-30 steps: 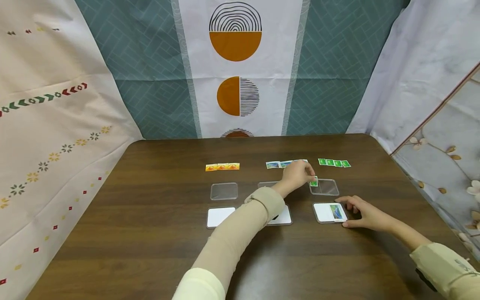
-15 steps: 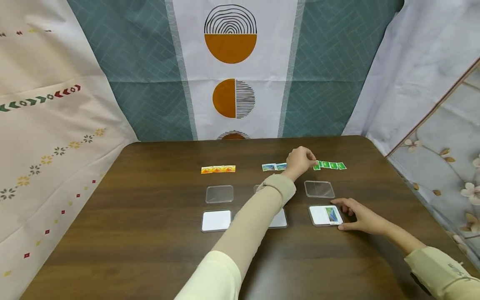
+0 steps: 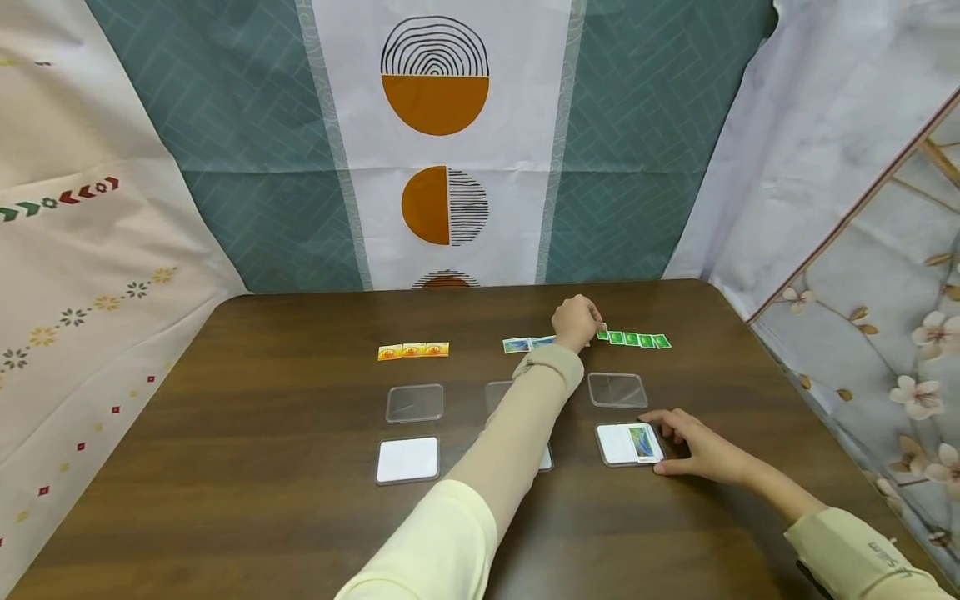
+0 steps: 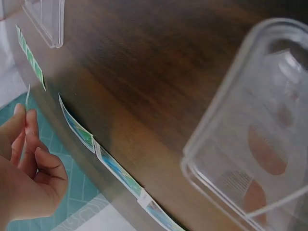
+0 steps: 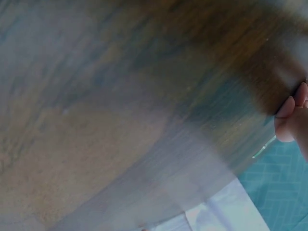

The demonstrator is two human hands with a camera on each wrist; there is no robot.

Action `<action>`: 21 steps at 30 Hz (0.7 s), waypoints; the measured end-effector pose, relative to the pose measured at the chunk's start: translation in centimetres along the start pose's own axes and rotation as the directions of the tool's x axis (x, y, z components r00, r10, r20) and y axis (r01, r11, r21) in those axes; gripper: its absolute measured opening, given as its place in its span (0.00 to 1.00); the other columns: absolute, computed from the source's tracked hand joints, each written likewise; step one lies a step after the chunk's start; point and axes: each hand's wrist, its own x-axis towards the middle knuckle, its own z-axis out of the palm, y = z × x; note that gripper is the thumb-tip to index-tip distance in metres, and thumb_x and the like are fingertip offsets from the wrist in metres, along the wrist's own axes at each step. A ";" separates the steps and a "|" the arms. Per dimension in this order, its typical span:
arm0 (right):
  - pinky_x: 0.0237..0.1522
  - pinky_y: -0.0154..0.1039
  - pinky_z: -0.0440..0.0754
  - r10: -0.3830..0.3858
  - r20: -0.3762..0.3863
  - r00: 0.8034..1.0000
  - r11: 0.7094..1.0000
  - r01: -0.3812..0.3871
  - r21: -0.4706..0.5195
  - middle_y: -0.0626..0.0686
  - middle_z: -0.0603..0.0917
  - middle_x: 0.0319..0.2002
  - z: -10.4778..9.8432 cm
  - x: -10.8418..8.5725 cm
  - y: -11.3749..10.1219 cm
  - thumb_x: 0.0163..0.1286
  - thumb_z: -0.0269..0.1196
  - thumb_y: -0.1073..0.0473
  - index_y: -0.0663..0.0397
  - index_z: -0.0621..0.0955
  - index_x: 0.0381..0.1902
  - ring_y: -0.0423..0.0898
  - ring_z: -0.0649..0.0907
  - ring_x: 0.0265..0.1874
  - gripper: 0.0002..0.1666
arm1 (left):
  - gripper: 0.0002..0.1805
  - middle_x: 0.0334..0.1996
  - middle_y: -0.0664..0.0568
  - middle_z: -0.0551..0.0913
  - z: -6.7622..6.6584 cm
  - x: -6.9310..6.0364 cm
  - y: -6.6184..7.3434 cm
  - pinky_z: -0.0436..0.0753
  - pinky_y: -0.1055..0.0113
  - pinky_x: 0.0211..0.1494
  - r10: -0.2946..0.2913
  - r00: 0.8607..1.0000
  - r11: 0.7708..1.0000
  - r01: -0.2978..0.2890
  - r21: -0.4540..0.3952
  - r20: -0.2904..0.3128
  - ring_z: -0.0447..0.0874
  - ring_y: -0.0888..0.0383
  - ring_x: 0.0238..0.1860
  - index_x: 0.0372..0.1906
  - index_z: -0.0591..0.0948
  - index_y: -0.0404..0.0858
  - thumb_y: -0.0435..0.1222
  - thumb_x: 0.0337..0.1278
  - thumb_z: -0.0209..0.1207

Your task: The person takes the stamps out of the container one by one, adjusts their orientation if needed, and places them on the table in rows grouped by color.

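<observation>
At the back of the table, my left hand [image 3: 576, 322] pinches a small green stamp [image 4: 27, 98] between thumb and fingertips. It is beside the left end of a row of green stamps [image 3: 637, 340]. A row of blue landscape stamps [image 3: 517, 345] lies partly behind that hand. My right hand [image 3: 697, 447] holds the right end of a clear plastic case [image 3: 601, 447], thumb and index finger at its corners. Inside lies a white card [image 3: 617, 444] bearing one blue-green stamp [image 3: 642, 442]. Only fingertips [image 5: 285, 113] appear in the right wrist view.
Orange stamps [image 3: 413, 351] lie in a row at the back left. Clear lids [image 3: 618, 389] stand behind the cases. The left case holds a white card [image 3: 408, 459]; my left sleeve [image 3: 517, 425] covers much of the middle case and lid.
My left hand has carried the green stamp back from over the right lid to the green row's left end. The right hand stays at the case. The head view has shifted slightly.
</observation>
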 end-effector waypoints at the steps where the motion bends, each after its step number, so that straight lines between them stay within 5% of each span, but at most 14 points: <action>1: 0.33 0.30 0.61 0.005 -0.002 1.000 1.000 -0.005 -0.002 0.46 0.66 0.34 0.1 -0.1 -0.1 0.49 0.74 0.58 0.60 0.72 0.54 0.34 0.63 0.32 0.35 | 0.06 0.28 0.61 0.87 0.2 0.1 0.0 0.78 0.69 0.32 -0.002 1.000 1.000 0.003 -0.002 0.007 0.83 0.60 0.31 0.24 0.86 0.50 0.46 0.45 0.69; 21: 0.32 0.30 0.61 0.053 0.004 0.999 0.999 -0.053 0.011 0.46 0.67 0.33 -0.1 0.0 -0.2 0.50 0.73 0.57 0.58 0.72 0.54 0.34 0.63 0.32 0.34 | 0.08 0.35 0.61 0.88 0.8 0.3 0.1 0.81 0.66 0.38 -0.059 0.997 0.998 0.059 -0.004 0.041 0.85 0.59 0.37 0.32 0.88 0.50 0.48 0.52 0.64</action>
